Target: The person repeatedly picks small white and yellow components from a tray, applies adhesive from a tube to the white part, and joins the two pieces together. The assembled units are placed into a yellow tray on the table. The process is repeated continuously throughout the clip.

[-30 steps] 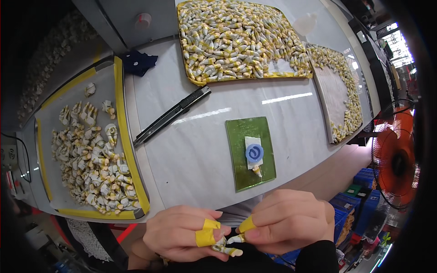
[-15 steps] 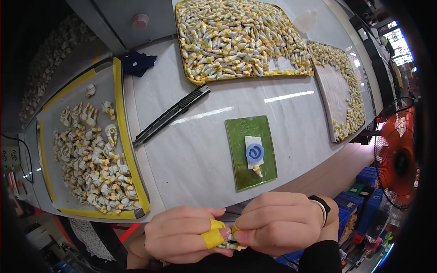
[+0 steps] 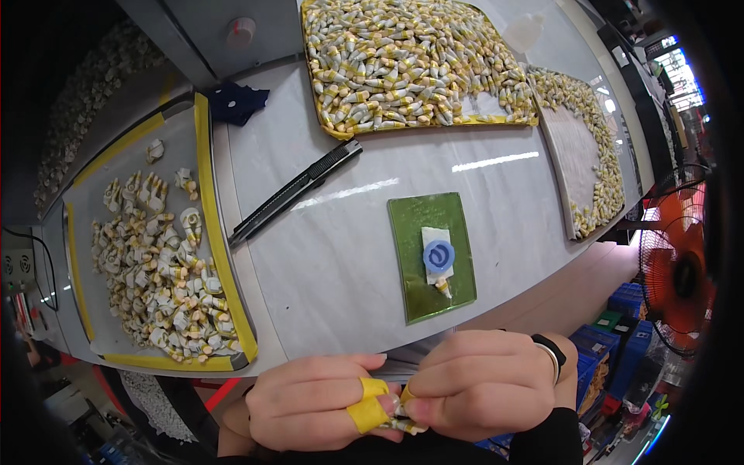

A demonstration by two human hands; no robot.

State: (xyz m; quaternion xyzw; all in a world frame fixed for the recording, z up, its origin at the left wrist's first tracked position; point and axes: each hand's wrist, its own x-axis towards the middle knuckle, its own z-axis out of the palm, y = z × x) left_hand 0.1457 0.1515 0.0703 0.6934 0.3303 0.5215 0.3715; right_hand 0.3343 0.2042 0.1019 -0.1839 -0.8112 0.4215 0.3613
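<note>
Your small white-and-yellow piece (image 3: 406, 425) sits low in front of you between your left hand (image 3: 318, 403) and right hand (image 3: 482, 380), long axis roughly sideways, its visible end pointing right and slightly down, with the fingertips (image 3: 419, 408) of both hands pinched narrowly around it and partly hiding it. Compared with a second ago, your right hand is drawn in against your left. Beyond lie one green plate (image 3: 411, 221) bearing one blue cup (image 3: 439, 256), one black knife (image 3: 297, 193) and three trays (image 3: 206, 155).
</note>
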